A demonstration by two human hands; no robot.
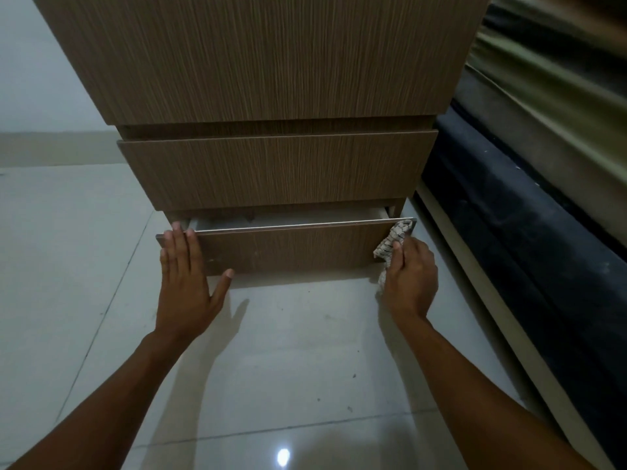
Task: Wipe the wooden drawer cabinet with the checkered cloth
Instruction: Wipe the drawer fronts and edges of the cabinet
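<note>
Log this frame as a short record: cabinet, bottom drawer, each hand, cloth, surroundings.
cabinet: wooden drawer cabinet, three drawer fronts in view
bottom drawer: slightly open, gap along its top edge
left hand: flat, fingers straight, on the drawer front's left end
right hand: grips the cloth at the front's right end
cloth: checkered cloth, bunched, against the drawer front
surroundings: glossy tiled floor; bed at right

View: a single wide-angle camera, worn on the person's head.
Facing: forward and steeply down, square onto the front of the wooden drawer cabinet (278, 171).
Nearness: close; the cabinet fills the far middle, its top cut off by the upper edge.
Near part: tiled floor (288, 368), with the left grip (185, 283) and right grip (410, 279) reaching in from the bottom corners.
Sides: wall (34, 79) far left, bed (543, 198) along the right.
</note>
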